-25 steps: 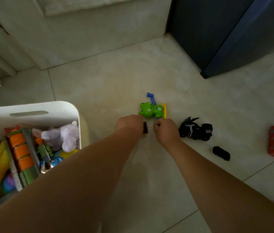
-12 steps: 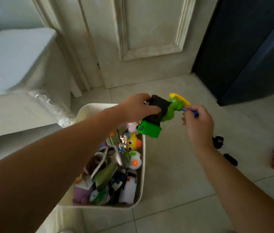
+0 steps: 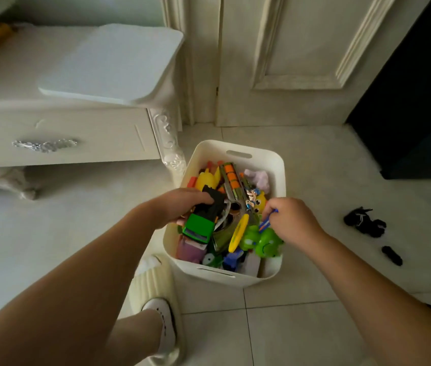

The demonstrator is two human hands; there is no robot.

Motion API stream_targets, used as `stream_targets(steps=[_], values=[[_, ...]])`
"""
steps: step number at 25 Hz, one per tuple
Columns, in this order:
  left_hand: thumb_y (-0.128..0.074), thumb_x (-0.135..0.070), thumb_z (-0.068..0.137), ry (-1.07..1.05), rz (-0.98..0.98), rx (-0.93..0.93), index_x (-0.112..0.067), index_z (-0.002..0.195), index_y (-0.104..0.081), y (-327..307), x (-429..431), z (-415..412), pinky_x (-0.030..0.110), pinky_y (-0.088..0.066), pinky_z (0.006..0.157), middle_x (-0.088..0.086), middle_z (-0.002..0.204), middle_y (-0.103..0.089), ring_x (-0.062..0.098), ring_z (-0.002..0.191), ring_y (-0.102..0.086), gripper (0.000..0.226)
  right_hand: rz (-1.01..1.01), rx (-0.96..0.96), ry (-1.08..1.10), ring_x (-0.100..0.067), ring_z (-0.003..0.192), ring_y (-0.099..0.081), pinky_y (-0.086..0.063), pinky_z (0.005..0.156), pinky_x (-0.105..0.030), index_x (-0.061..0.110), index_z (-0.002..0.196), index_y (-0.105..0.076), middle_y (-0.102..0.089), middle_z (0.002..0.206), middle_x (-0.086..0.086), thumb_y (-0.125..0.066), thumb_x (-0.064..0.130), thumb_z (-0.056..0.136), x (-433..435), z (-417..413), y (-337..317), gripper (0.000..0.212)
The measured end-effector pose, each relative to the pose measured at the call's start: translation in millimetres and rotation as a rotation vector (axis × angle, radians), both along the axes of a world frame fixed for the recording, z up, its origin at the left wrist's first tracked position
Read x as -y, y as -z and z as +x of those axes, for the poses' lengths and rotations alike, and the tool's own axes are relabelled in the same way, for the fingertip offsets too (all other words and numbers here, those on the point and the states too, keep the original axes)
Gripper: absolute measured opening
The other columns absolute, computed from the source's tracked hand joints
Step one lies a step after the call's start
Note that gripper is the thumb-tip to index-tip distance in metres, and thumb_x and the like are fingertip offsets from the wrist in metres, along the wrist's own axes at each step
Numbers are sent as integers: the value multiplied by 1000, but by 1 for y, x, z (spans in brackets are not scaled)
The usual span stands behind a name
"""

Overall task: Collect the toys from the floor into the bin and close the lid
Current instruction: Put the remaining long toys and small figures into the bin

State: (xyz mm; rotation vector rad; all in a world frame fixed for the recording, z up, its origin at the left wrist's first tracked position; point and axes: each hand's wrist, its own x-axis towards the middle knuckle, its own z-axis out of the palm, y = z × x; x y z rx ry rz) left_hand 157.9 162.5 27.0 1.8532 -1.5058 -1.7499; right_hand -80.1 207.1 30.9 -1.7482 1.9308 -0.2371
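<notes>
— Where is the bin [image 3: 278,175] standing, and how many are there?
— One white bin, lid off, is sitting on the tiled floor [image 3: 301,326] just beside the carved leg of a white cabinet [image 3: 77,128]. It is brimming with toys.

— What are the hands doing?
— Two hands are reaching into it. The left hand [image 3: 180,207] is curling its fingers round one green-and-black toy truck [image 3: 198,228], holding it over the bin's near left side. The right hand [image 3: 291,223] is pinching the blue handle of one green frog toy [image 3: 264,241], which is lying on the pile in the near right corner with its yellow disc [image 3: 238,233] beside it.

— How many toys are lying outside?
— Two black ones are lying on the floor to the right, well apart from the bin: one toy motorcycle [image 3: 365,221] and, nearer the person, one small black car [image 3: 392,255]. A red sliver is showing at the frame's right edge; I cannot tell what it is. One slippered foot [image 3: 161,326] is standing near the bin's near left corner.

— What is differing from half a second ago?
— Then both hands were holding the truck and frog in the air past the bin's far corner; now they are lowering them onto the pile inside.
</notes>
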Motion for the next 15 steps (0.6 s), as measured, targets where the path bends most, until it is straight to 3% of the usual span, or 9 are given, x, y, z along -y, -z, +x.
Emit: stream_targets(steps=[3,5,8,11,13,15], values=[[-62,-42,87,188,32,91,-21,125,-57,17,-4,-1,29,-51,73,6,115,-63,21,94,-59,44,115,-193,-136,-28,92,-61,-51,75,-30,15,91,-74,-68,99,-8,-50,8,83,12,15,15,26],[-62,-41,89,294,33,142,-19,132,-50,22,-6,-9,28,-52,75,5,120,-58,22,99,-57,50,265,-229,-260,-30,98,-62,-53,84,-35,10,100,-72,-67,108,-13,-48,11,88,8,25,31,27],[-62,-46,88,367,-52,238,-18,137,-46,30,-7,-16,24,-46,73,4,126,-54,20,101,-54,59,353,-222,-279,-29,95,-62,-51,79,-33,7,98,-70,-68,102,-13,-49,18,90,2,30,39,25],[-66,-48,83,394,-59,224,-21,139,-43,38,-5,-19,34,-48,93,4,133,-54,24,112,-56,67,189,-259,-155,-30,84,-60,-47,71,-31,8,84,-68,-64,88,-12,-53,24,87,22,22,22,21],[-70,-45,80,396,-44,220,-23,138,-44,44,-5,-22,37,-50,94,4,128,-57,25,108,-59,67,308,-278,-287,-31,90,-64,-51,75,-33,5,91,-71,-69,96,-13,-53,18,87,33,19,15,23],[-72,-41,80,414,-71,255,-19,133,-50,47,-5,-28,33,-51,85,4,117,-60,23,101,-60,61,491,-311,-434,-30,105,-63,-52,87,-34,6,113,-69,-67,116,-12,-51,13,92,29,19,24,29]])
